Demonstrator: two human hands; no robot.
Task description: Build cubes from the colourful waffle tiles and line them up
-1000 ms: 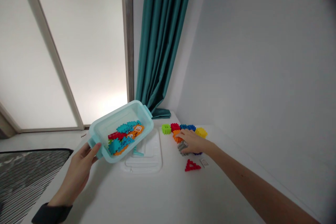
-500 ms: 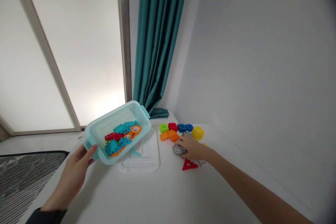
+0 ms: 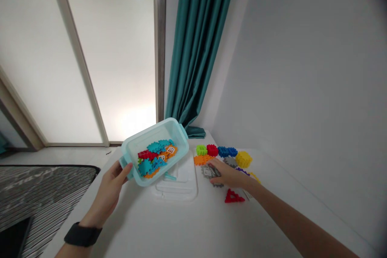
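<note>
The left hand (image 3: 105, 195) props a pale aqua plastic tub (image 3: 152, 132) tilted up, fingers spread beneath its end — the right hand (image 3: 229, 175), fingers pressed together, rests on a grey gear-edged plastic block (image 3: 208, 175).

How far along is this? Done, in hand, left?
Done: a green block, red block, blue block, yellow block, orange block and red triangle lie out on the white table. In hand: the left hand holds the tilted pale-teal tub; the right hand rests on a gray block. Left: teal pieces in the tub.
</note>
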